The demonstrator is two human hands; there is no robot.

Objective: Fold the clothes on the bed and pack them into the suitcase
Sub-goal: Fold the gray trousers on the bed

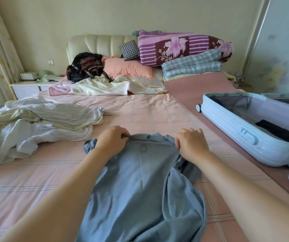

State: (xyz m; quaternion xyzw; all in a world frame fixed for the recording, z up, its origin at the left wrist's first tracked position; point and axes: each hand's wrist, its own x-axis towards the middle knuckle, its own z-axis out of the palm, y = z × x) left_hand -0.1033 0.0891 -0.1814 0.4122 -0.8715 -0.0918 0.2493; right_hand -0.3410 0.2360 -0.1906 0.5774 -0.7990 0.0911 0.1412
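My left hand (113, 140) and my right hand (191, 143) are both closed, each pinching the far edge of the blue shirt (140, 180), one at either shoulder with the small printed logo between them. The shirt runs lengthwise from my hands back toward my body, its long axis straight along my line of sight, lying on the pink checked bed (140, 109). The part under my right hand is bunched and folded over; the part under my left lies flatter, with a sleeve corner poking out past that hand.

To the right of my right hand, well apart, the pale blue suitcase (236, 130) lies open on the bed with something dark already inside, so my right hand is the nearer one for packing. Left of my left hand sits a heap of white and cream clothes (44, 119), not yet folded as far as I can judge. Beyond my hands the sheet is bare, which leaves room to spread and smooth the shirt before I fold it.
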